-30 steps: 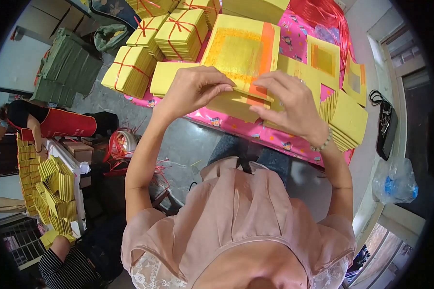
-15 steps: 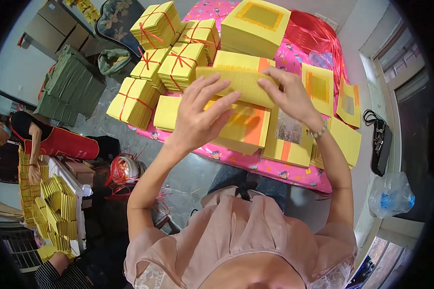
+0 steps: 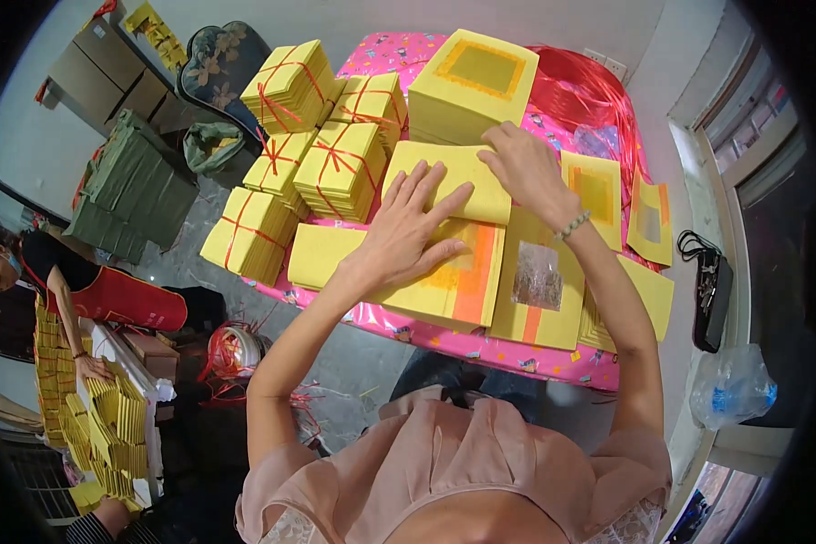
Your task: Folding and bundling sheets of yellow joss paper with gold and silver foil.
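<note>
A pink table [image 3: 480,349] in a cluttered workroom holds yellow paper. Both hands press a folded sheet [image 3: 453,186] flat on the loose stack [image 3: 426,281] at the table's middle. The left hand [image 3: 403,236] lies with fingers spread; the right hand [image 3: 526,168] pins the sheet's far edge, fingers together. Left of the stack sit several bundles [image 3: 340,168] already tied with red string. Right of it, loose sheets [image 3: 598,190] remain untied, so much seems left.
</note>
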{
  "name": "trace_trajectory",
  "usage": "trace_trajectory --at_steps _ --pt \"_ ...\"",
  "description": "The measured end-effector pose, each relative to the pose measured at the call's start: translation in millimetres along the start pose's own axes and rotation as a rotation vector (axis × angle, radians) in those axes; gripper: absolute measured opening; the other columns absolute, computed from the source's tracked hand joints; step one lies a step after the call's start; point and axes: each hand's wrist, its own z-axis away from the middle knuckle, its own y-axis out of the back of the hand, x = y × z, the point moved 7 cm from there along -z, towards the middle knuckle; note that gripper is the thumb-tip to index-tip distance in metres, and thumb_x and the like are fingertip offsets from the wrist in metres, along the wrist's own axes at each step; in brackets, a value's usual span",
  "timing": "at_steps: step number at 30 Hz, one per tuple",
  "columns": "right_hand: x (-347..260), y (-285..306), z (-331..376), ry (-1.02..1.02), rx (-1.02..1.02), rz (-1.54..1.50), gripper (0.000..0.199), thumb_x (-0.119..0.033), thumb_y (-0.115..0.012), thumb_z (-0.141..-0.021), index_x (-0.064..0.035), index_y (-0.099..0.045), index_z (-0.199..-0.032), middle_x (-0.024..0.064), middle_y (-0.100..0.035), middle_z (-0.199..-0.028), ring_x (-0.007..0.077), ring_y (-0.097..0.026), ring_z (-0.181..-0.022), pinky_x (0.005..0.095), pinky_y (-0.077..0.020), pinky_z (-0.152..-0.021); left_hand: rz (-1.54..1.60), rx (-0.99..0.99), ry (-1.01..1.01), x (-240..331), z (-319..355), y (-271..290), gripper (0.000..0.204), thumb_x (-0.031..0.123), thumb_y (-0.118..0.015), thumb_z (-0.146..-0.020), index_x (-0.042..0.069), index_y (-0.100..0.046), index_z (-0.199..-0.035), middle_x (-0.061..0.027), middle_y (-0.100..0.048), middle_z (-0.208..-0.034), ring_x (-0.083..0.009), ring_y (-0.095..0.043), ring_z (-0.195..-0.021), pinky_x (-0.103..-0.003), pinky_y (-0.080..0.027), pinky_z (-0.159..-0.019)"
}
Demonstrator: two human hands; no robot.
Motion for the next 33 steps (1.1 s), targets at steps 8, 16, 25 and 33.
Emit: trace_trajectory --at_steps 8,16,25,33 --pt "-6.4 -19.2 -20.5 0.008 -0.118 -0.111 0.02 -0.017 -0.064 -0.093 0.0012 -0.069 -0.1 0.0164 -0.068 -0.097 0.037 -0.066 -0.091 0.0456 -0.0538 -0.081 0.002 -0.025 -0.011 -2.2 -2.9 -5.0 0.072 0.057 -0.053 -0.097 0.022 -0.034 -0.156 -0.0242 -0.03 -0.158 -0.0454 -0.024 -0.147 -0.058 -0.019 -0.12" --pt "-0.2 -53.0 -25.7 0.028 -0.204 -0.249 0.026 -0.02 -0.057 -0.097 0.0017 -0.07 -0.104 0.0183 -0.069 -0.101 0.0393 -0.065 -0.097 0.0484 -0.0507 -0.086 0.024 -0.044 0.006 -1.8 -2.4 -5.7 0.069 0.054 -0.054 -0.097 0.022 -0.037 -0.155 -0.0228 -0.03 -0.158 -0.0447 -0.026 -0.146 -0.058 -0.022 -0.119" --pt "-2.7 -53.4 -25.5 -0.003 -0.206 -0.278 0.023 -0.018 -0.057 -0.097 0.0009 -0.069 -0.103 0.0186 -0.069 -0.097 0.0398 -0.064 -0.097 0.0476 -0.0509 -0.085 0.039 -0.054 0.017 -3.0 -0.9 -9.1 0.065 0.05 -0.055 -0.099 0.023 -0.037 -0.155 -0.0227 -0.031 -0.158 -0.0456 -0.029 -0.145 -0.058 -0.024 -0.118" --pt "-14.9 -31.9 -4.9 0.049 -0.12 -0.302 0.028 -0.019 -0.057 -0.099 0.0014 -0.065 -0.115 0.0188 -0.066 -0.11 0.0393 -0.063 -0.101 0.0472 -0.0511 -0.088 0.047 -0.097 0.018 -4.1 -1.5 -12.0 0.063 0.049 -0.052 -0.1 0.021 -0.038 -0.155 -0.0231 -0.03 -0.159 -0.0457 -0.027 -0.146 -0.057 -0.024 -0.118"
